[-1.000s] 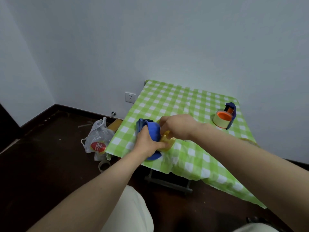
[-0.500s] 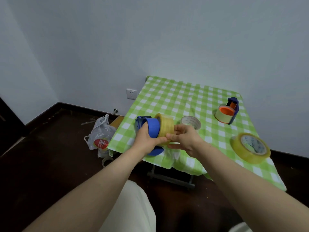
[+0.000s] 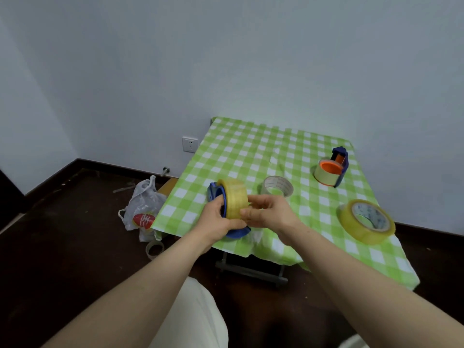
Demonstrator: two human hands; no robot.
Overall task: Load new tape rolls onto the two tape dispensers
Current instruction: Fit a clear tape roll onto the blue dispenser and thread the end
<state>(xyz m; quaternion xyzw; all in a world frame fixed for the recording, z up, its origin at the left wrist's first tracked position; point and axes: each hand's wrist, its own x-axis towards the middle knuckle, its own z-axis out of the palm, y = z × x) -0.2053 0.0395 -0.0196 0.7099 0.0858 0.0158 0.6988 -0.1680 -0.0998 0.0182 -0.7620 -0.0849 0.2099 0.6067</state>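
Yellow tape roll (image 3: 234,200) is sitting around the hub of the blue dispenser (image 3: 213,191), raised just over the near left corner of the table (image 3: 251,151). The person's left hand (image 3: 216,222) is gripping the dispenser from its left side, fingers curled round the frame, while the right hand (image 3: 270,213) is pinching the roll's right rim, thumb on top and curled fingertips against its face. Whether the roll is fully seated on the hub is not showing from this angle.

The step appears to be pressing the roll home. To do it well, the left hand should be bracing the frame firmly while the right is pushing squarely along the hub's axis rather than on one edge, since a tilted roll is likely to jam. The loose end probably needs to be facing the cutter before threading; the cutter is hidden here, so fingers ought to be steering wide of it.

The roll is looking translucent amber-yellow, wide and thickly wound, standing on edge with faint bands across its outer surface. The second dispenser (image 3: 330,170), near the far right corner, is carrying a pale roll on an orange hub.
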